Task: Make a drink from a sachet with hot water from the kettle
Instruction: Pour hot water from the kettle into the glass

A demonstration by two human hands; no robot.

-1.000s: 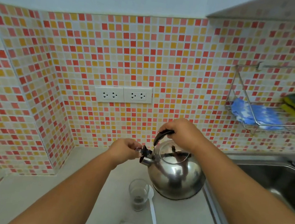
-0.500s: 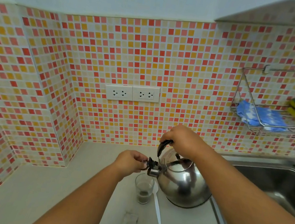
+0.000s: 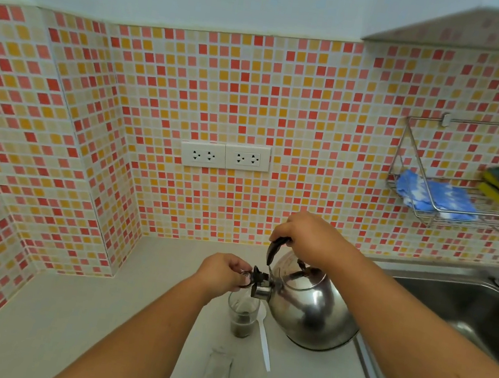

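Kettle: the round polished-steel kettle (image 3: pixel 311 309) with a black handle has tipped further forward than a second ago; its spout now hangs directly over the glass
Glass: the small clear tumbler (image 3: pixel 241 314) with dark powder at its bottom stands just left of the kettle; a thin stream seems to be entering it, though blur makes this uncertain
Right hand: right hand (image 3: pixel 311 239) wrapped round the handle above the kettle
Left hand: left hand (image 3: pixel 225 273), left of the kettle, fingertips pinching the spout cap open
Others: white plastic spoon (image 3: pixel 263 341) just beside the kettle, right of the glass; emptied clear sachet (image 3: pixel 218 370) nearer the camera than the kettle
Meaning: pouring has probably begun; stirring remains
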